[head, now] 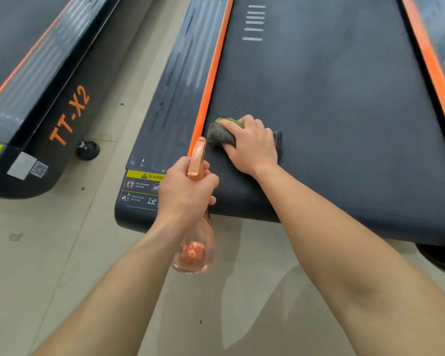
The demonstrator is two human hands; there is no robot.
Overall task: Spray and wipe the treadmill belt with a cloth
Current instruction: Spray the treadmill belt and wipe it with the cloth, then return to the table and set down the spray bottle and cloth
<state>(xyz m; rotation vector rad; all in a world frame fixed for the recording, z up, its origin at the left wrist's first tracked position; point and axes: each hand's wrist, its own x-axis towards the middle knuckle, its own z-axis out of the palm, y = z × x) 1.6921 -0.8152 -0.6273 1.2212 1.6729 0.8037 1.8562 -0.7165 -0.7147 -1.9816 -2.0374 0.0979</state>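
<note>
Forearms sit nearest the lens, both reaching out over the floor to the rear end of the deck.

Left hand grips the spray bottle at the neck, fingers curled round it under the orange trigger head. Its clear body hangs off the deck end. The nozzle points forward along the orange strip.

Right hand is on top of the cloth, fingers bent over its far edge, holding it bunched and pressed onto the treadmill belt. The cloth is grey with a green edge and sits at the belt's near-left corner. Can't tell if it touches the strip or is just beside it.

Risks, as judged from here:
- The nozzle sits just beside the cloth hand and lines up with the strip and side rail more than with open belt. A squeeze now likely wets the rail, the seam or the right knuckles, not the belt.
- The cloth is wadded, so the contact patch is small. Expect streaks and missed lanes. Most of the belt lies beyond the hand, and wet versus dry isn't readable.
- Pushed left, the cloth edge could snag in the seam between belt and strip.
- The bottle hangs over the floor. Drips there make a slip spot between this deck and the neighbouring treadmill.
- If weight goes onto the right hand and the belt runs free, it may creep and the hand may slide.
- The warning label is right by the left wrist. Overspray could soak it.
</note>
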